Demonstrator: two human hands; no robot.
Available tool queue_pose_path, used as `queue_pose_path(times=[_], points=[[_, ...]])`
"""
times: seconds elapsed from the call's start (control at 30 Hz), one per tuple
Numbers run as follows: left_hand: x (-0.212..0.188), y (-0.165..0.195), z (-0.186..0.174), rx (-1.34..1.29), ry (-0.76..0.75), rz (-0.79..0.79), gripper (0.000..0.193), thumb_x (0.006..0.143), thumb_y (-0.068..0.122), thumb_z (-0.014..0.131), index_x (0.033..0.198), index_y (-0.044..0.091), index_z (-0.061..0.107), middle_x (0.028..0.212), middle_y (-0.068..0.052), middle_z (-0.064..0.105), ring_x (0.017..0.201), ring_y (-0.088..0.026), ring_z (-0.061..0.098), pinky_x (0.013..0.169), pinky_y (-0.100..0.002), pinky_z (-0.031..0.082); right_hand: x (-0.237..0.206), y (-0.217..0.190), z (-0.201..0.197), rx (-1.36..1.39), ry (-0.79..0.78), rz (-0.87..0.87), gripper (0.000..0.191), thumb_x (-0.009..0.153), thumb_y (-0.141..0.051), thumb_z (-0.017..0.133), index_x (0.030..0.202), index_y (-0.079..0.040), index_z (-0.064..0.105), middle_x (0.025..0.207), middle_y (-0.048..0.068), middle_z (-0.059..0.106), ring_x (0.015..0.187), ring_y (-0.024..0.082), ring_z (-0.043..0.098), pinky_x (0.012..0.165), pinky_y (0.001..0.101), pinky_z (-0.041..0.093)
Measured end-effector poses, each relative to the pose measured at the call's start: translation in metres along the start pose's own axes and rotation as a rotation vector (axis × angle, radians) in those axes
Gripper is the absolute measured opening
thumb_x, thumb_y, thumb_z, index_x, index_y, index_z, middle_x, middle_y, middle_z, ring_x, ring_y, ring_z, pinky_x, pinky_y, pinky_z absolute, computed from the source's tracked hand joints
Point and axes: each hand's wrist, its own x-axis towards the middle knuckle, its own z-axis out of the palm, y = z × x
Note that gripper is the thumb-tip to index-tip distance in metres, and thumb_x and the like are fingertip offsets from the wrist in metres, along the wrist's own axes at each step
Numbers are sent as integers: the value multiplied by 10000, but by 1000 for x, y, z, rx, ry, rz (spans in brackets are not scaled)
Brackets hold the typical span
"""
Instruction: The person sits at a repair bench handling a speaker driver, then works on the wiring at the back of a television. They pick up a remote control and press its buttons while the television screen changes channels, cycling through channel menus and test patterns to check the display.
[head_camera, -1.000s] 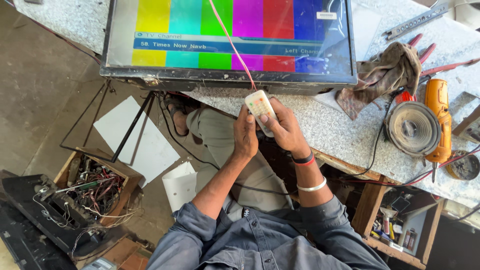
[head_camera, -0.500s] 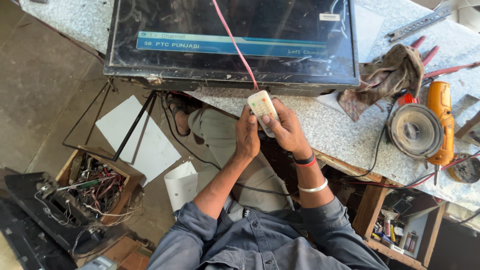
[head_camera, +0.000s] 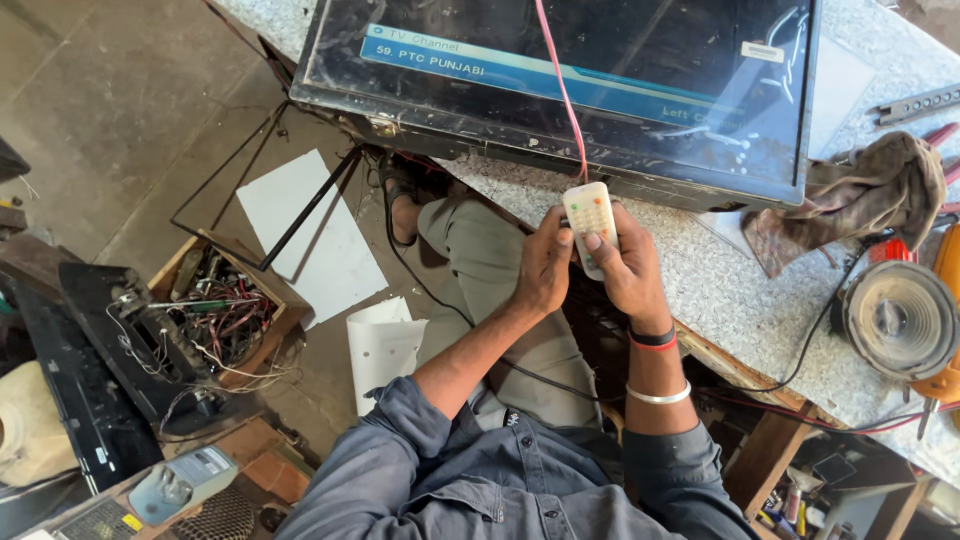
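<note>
Remote control, small and white, sits upright between both hands above the speckled bench edge. Left hand and right hand are closed around it, thumbs on its buttons. Television behind shows a blue banner strip; a small white sticker sits near its upper right corner.

a crumpled brown rag lies at the counter's right side, a round loudspeaker near the front edge. on the floor, a box of tangled wires.

Colour bars gone from the television screen; now dark, blue banner only
</note>
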Motion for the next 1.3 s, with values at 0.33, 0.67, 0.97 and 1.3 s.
queue_pose_path(times=[0.33, 0.67, 0.97, 1.3], points=[[0, -1, 1, -35, -11, 2, 593, 1104, 560, 403, 1276, 7, 533, 873, -36, 636, 776, -67, 600, 686, -251, 505, 0, -1, -1, -12, 11, -20, 315, 1012, -268, 575, 1157, 6, 628, 950, 51, 637, 846, 135, 600, 750, 295, 490], [-1, 0, 3, -4, -11, 19, 570, 1121, 552, 383, 1213, 13, 545, 937, -22, 617, 824, -70, 586, 717, -250, 478, -1, -2, -4, -53, 8, -10, 284, 1010, -279, 588, 1082, -7, 623, 911, 69, 599, 799, 171, 587, 736, 318, 489], [-2, -2, 5, 17, -21, 3, 677, 1102, 622, 347, 1300, 5, 542, 924, 7, 563, 785, -55, 494, 672, -244, 394, -2, -4, -6, -22, 11, -24, 288, 1003, -270, 598, 1114, -6, 621, 935, 82, 590, 818, 186, 600, 747, 324, 491], [-2, -3, 6, -32, -23, -18, 766, 1091, 642, 358, 1434, -31, 486, 1059, -39, 620, 899, -74, 564, 750, -238, 467, -1, -6, -8, -36, 8, -27, 278, 1000, -264, 607, 1106, -7, 624, 929, 83, 583, 808, 200, 600, 735, 330, 488]])
